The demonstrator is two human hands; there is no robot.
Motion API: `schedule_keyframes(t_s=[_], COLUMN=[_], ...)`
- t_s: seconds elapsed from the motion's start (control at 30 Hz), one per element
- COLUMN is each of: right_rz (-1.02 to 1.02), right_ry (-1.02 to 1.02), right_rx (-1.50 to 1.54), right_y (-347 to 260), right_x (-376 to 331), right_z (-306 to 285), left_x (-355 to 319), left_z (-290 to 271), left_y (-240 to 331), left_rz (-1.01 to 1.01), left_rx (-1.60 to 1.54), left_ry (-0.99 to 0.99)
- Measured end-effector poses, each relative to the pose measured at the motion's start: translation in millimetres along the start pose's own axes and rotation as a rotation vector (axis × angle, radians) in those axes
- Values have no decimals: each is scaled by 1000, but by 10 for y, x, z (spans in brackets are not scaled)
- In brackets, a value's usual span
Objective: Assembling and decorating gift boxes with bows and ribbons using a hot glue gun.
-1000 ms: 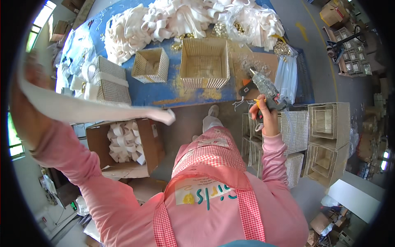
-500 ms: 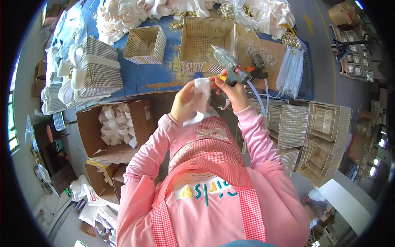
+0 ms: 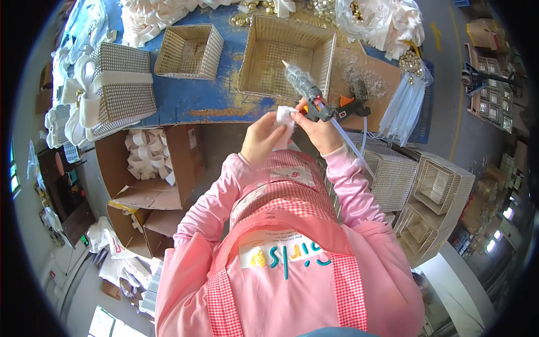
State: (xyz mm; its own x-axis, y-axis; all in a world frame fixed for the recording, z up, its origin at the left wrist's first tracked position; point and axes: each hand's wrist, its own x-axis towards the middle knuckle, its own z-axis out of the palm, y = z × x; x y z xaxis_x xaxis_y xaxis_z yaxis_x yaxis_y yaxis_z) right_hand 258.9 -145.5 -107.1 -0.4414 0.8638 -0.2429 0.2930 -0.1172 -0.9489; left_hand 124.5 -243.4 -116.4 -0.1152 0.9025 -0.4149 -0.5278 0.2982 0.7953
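My left hand (image 3: 263, 137) pinches a folded white ribbon (image 3: 285, 116) just in front of the table edge. Beside it, my right hand (image 3: 322, 133) grips a hot glue gun (image 3: 305, 84) whose nozzle points up and away, over the large basket. The thumb and a finger of that same hand also meet the ribbon's right edge. A second glue gun (image 3: 352, 108), with an orange trigger, lies just beyond my right hand on a brown board (image 3: 379, 73). The ribbon's lower end hangs down in front of my apron.
A large beaded basket (image 3: 281, 89) and a smaller one (image 3: 191, 73) stand on the blue table (image 3: 224, 106). To the left is a bow-tied beaded box (image 3: 126, 84). Below it a cardboard box (image 3: 115, 168) holds white bows (image 3: 149, 154). More baskets (image 3: 393, 174) are stacked at right.
Both hands have come closer together, and my right fingertips now touch the ribbon while the glue gun stays in that hand. The view has shifted slightly.
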Motion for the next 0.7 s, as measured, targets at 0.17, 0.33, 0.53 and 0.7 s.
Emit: schedule_keyframes(t_s=[0.17, 0.33, 0.53, 0.7], right_rz=[-73, -233, -195, -165], right_ry=[123, 169, 109, 108], right_rx=[-250, -522, -680, -675], right_y=[-136, -259, -326, -353], right_x=[157, 263, 323, 351], right_z=[69, 141, 159, 159], left_x=[131, 211, 248, 251], left_z=[5, 24, 27, -33], left_y=[-63, -134, -197, -193], left_rz=[47, 91, 137, 262], left_rx=[129, 202, 242, 403], left_ry=[309, 448, 512, 588])
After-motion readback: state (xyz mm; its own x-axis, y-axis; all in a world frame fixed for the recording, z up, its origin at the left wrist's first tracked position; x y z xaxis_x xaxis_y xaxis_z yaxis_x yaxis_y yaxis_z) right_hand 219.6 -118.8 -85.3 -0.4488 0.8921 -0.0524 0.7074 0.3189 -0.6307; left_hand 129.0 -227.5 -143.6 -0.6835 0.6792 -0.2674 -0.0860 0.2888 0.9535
